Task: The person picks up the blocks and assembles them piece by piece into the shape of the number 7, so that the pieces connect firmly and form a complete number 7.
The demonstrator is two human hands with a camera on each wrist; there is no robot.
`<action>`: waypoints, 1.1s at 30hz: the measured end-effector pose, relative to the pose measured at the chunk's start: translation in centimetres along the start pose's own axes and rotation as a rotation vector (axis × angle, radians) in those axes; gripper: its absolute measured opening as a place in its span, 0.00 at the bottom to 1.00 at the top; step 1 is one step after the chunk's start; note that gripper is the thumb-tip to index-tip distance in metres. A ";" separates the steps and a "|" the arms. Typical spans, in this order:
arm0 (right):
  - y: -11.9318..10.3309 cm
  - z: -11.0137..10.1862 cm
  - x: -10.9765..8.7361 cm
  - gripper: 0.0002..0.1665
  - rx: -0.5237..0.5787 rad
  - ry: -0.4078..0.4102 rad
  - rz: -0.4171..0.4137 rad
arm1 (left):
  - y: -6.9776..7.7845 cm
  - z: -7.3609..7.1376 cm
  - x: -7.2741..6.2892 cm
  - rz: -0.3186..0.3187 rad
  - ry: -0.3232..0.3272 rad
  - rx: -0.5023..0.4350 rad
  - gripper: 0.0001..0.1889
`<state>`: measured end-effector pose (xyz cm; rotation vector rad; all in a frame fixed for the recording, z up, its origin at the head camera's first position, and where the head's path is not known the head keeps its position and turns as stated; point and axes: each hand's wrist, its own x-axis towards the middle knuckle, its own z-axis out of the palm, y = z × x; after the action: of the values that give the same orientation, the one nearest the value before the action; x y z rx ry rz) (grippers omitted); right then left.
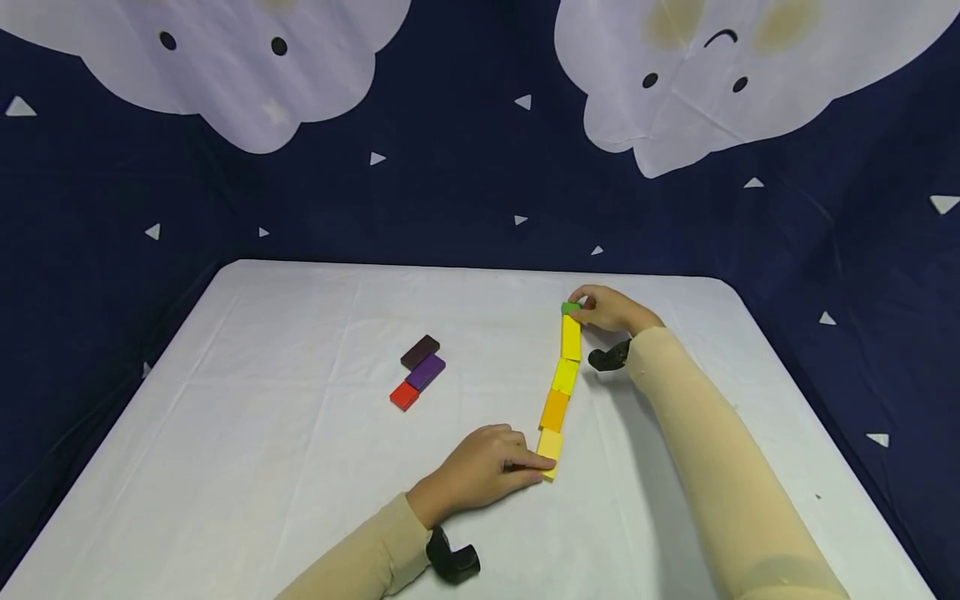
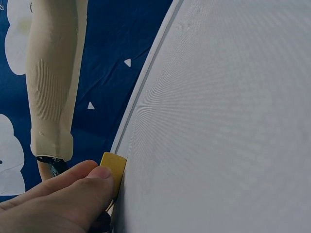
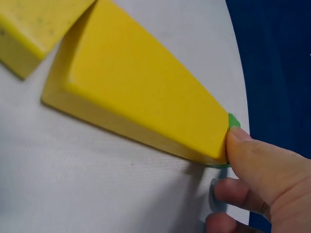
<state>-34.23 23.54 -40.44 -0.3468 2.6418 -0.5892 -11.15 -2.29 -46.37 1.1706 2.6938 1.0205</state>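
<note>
A row of small blocks runs front to back on the table, end to end. At its far end my right hand point(image 1: 611, 310) pinches a green block point(image 1: 571, 308) between thumb and fingers. That green block point(image 3: 233, 120) shows only partly in the right wrist view, behind a long yellow block point(image 3: 131, 82). Toward me come another yellow block point(image 1: 565, 377) and an orange block point(image 1: 554, 410). The nearest is a pale yellow block point(image 1: 550, 444), whose near end my left hand point(image 1: 483, 468) holds between thumb and index finger. In the left wrist view, the thumb point(image 2: 101, 174) lies against this block point(image 2: 114, 167).
Left of the row lie a dark brown block point(image 1: 420, 352), a purple block point(image 1: 426, 372) and a red block point(image 1: 404, 396), touching one another. White cloth covers the table point(image 1: 225, 467). Behind stands a dark blue curtain point(image 1: 450, 208) with clouds and triangles.
</note>
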 end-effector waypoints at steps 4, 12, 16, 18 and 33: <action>0.0 0.0 -0.1 0.22 -0.004 0.005 -0.005 | 0.1 -0.1 0.0 0.004 0.000 -0.002 0.13; 0.5 0.2 0.2 0.22 -0.013 0.013 0.000 | 0.3 -0.2 0.0 0.004 0.003 -0.001 0.13; 0.6 0.4 0.3 0.23 0.003 0.045 -0.001 | 0.2 -0.1 -0.1 0.007 0.006 0.002 0.13; 0.4 0.5 0.4 0.24 0.036 0.078 -0.001 | 0.2 -0.1 -0.1 0.011 0.008 0.006 0.13; -5.5 3.7 1.0 0.24 0.189 0.086 -0.237 | 0.1 -0.2 -0.1 0.021 -0.004 0.004 0.13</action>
<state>-32.70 17.08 -41.38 -0.5932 2.6168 -0.9420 -11.08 -2.38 -46.11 1.2023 2.6878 1.0141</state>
